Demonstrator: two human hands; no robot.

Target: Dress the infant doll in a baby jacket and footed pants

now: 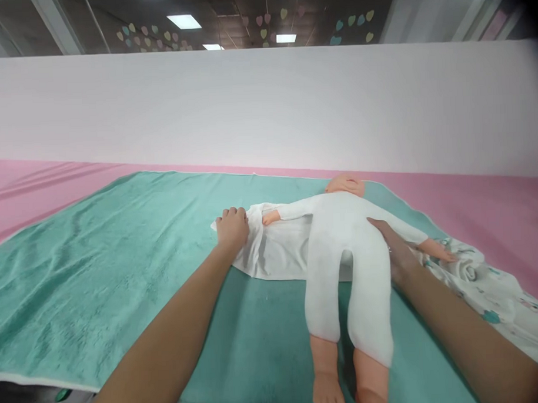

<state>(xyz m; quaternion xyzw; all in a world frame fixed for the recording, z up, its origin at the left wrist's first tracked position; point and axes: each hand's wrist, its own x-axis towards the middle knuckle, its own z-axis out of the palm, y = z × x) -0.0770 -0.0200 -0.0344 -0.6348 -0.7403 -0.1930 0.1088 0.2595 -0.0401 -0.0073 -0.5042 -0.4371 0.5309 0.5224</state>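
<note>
A baby doll [347,228] with a white cloth body lies on its back, feet toward me and arms spread out. Under its left-hand side in the picture is a thin white cloth [284,254]. My left hand [233,226] is closed on the far left end of this cloth, with a small corner sticking out beyond the fingers. My right hand [394,253] grips the doll's side at the hip, thumb on top; the other fingers are hidden behind the body. The doll's small hand [271,217] rests on the white cloth.
A green towel [120,248] covers the surface, over a pink sheet [494,217]. To the right lies a crumpled white patterned cloth [497,293], partly under the doll's other hand. A white partition [266,107] stands behind. The towel's front edge is at the lower left.
</note>
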